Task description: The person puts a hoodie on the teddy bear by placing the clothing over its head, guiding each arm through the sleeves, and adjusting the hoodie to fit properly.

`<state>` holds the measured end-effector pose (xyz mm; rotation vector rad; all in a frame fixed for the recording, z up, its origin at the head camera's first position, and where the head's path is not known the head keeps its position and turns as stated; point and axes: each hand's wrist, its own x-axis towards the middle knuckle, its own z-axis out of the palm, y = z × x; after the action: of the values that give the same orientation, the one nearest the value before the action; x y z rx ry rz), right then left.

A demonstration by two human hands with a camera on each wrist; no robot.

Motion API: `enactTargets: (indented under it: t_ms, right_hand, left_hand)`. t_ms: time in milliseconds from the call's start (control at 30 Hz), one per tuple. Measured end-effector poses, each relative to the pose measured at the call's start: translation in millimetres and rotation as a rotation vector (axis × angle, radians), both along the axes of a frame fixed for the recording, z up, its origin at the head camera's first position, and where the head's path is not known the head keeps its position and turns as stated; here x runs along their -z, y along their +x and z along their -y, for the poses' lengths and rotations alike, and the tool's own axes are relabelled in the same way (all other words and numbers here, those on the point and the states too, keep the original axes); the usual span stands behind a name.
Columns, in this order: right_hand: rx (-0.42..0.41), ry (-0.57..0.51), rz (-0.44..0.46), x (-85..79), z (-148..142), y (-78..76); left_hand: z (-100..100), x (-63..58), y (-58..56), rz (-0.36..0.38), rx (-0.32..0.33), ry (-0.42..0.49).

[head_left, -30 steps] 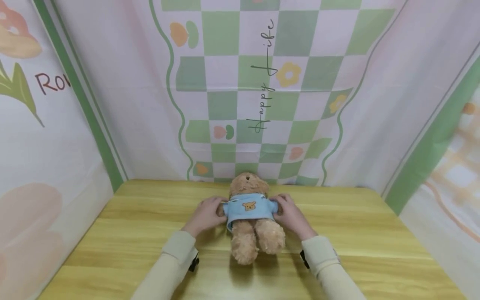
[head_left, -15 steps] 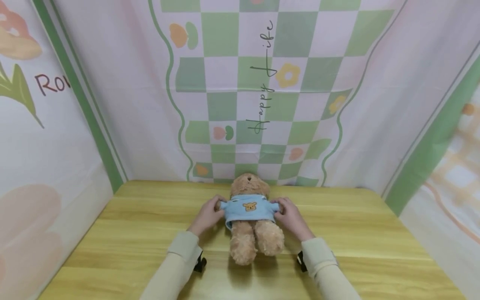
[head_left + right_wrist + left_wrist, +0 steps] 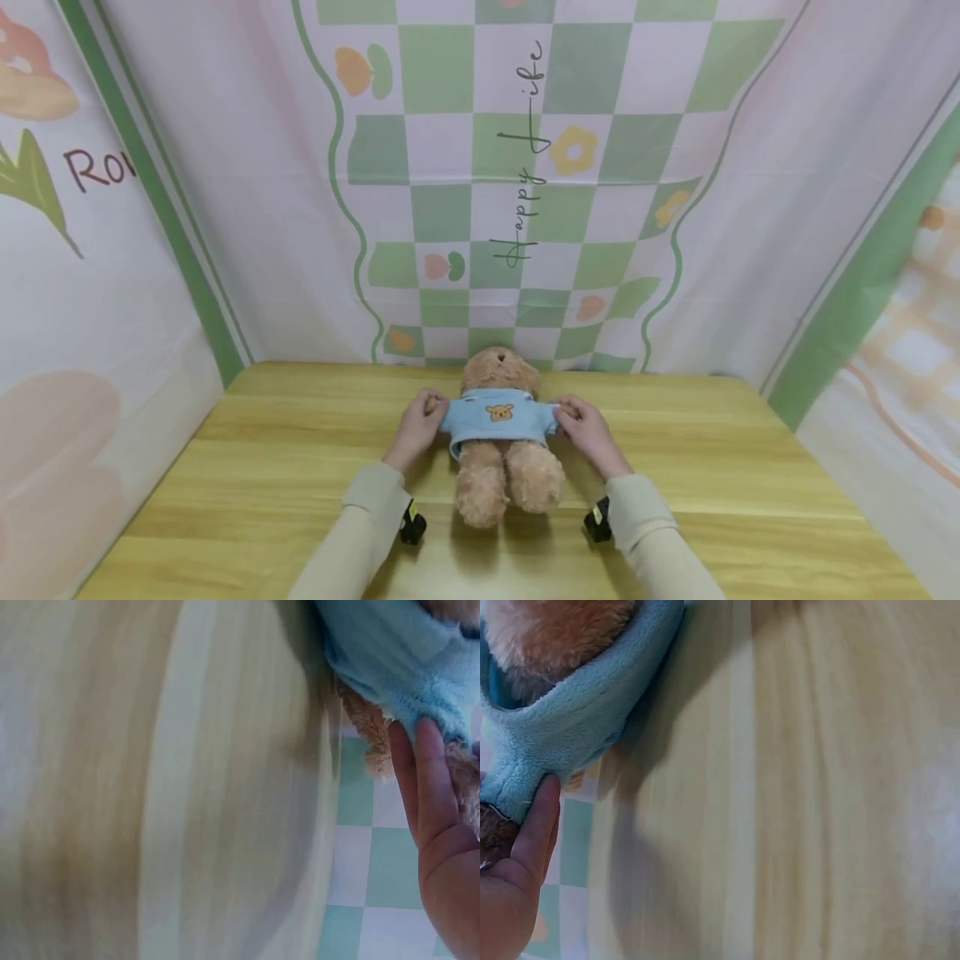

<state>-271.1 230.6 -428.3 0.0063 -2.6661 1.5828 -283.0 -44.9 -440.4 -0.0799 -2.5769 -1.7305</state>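
Note:
A brown teddy bear (image 3: pixel 483 483) in a light blue shirt (image 3: pixel 498 425) with a small bear patch lies face up, its head toward the back of the table. My left hand (image 3: pixel 420 423) grips the bear's arm on the left at the sleeve cuff; in the left wrist view the brown paw (image 3: pixel 495 834) pokes out of the sleeve beside my fingers. On the other side my right hand (image 3: pixel 588 429) pinches the opposite arm at its cuff. The right wrist view shows two fingers (image 3: pixel 435 772) against the blue sleeve, with the furry paw (image 3: pixel 465 780) next to them.
The wooden table (image 3: pixel 285 467) spreads around the bear. Behind it hangs a green-and-white checked cloth (image 3: pixel 438 67) reading "Happy Life", close to the bear's head. Printed cloth (image 3: pixel 150 300) also closes off the sides. Small black devices (image 3: pixel 412 523) are strapped at both wrists.
Both hands have shifted slightly on the bear's arms, which are now stretched out straighter to the sides. My left wrist has turned and moved a little inward. The bear stays in nearly the same place.

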Motion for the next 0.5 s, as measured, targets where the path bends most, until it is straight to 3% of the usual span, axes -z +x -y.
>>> enactTargets:
  t_ms: [167, 400, 500]
  right_hand:
    - [-0.028, -0.014, 0.005, 0.7, -0.6, 1.3]
    - [-0.101, -0.027, 0.031, -7.3, -2.8, 4.8]
    - [-0.086, 0.024, 0.030, -9.5, -5.3, 4.1]
  left_hand:
    - [1.1, 0.2, -1.2, -0.016, -0.005, -0.001]
    - [8.2, -0.4, -2.8, 0.058, 0.000, 0.002]
    - [12.3, -5.1, -3.1, 0.098, -0.015, 0.058]
